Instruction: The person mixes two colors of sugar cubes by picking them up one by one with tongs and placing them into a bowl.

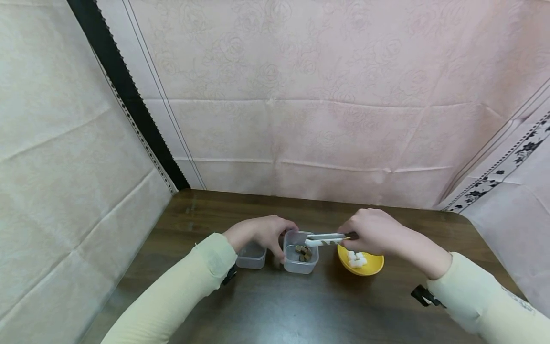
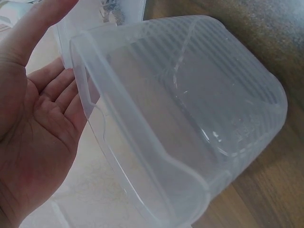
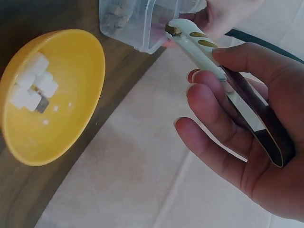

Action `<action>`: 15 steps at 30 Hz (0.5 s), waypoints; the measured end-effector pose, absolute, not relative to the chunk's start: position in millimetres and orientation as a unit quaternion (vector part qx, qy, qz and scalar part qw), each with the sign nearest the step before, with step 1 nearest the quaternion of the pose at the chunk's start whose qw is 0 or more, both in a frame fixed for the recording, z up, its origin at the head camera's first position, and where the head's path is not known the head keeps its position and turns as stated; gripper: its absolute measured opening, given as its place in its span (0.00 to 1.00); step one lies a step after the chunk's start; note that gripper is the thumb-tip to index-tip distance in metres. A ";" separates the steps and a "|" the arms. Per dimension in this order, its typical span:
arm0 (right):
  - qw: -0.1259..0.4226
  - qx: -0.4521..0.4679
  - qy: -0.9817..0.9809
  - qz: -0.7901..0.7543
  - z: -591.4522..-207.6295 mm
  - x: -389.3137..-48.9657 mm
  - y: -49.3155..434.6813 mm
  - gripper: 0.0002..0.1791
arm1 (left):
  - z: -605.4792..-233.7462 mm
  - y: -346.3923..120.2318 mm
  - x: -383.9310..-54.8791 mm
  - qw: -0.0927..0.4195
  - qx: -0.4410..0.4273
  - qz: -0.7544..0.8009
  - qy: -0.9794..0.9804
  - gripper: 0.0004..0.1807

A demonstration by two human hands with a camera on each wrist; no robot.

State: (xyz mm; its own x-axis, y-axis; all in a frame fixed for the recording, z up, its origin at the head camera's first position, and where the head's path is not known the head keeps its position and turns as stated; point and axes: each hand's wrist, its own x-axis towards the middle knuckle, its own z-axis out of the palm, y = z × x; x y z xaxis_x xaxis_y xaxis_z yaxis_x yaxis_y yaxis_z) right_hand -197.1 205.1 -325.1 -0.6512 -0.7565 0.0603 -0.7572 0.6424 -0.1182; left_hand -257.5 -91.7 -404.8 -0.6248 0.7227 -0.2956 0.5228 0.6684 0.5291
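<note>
My left hand holds the left side of a clear plastic container, thumb near the front and fingers toward the back. Several brown cubes lie in it. With its thumb and fingers, my right hand grips a pair of tongs, white at the tips and dark along the handles. The tips reach over the container's right rim, and a brown piece sits between them. Below the right hand stands a yellow bowl with several white cubes and a dark piece inside.
Another clear plastic container stands on the brown wooden table, under and beside the left wrist. Pale patterned cloth hangs behind the table's back edge and along both sides.
</note>
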 end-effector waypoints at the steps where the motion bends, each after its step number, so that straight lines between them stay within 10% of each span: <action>1: 0.005 0.414 -0.908 0.065 -324.5 -195.9 208.1 0.12 | -404.8 -91.5 -257.4 0.249 0.355 0.200 0.879 0.43; 15: 0.025 0.381 -0.922 0.067 -320.2 -183.1 253.8 0.17 | -404.9 -91.6 -257.7 0.250 0.353 0.204 0.878 0.43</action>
State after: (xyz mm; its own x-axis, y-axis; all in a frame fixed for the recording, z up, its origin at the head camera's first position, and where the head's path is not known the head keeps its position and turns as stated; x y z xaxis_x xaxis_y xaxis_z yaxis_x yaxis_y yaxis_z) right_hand -183.1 253.8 -320.2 -0.7083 -0.6993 0.0966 -0.7059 0.7004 -0.1055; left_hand -257.7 -91.6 -404.9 -0.6251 0.7224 -0.2956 0.5183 0.6673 0.5348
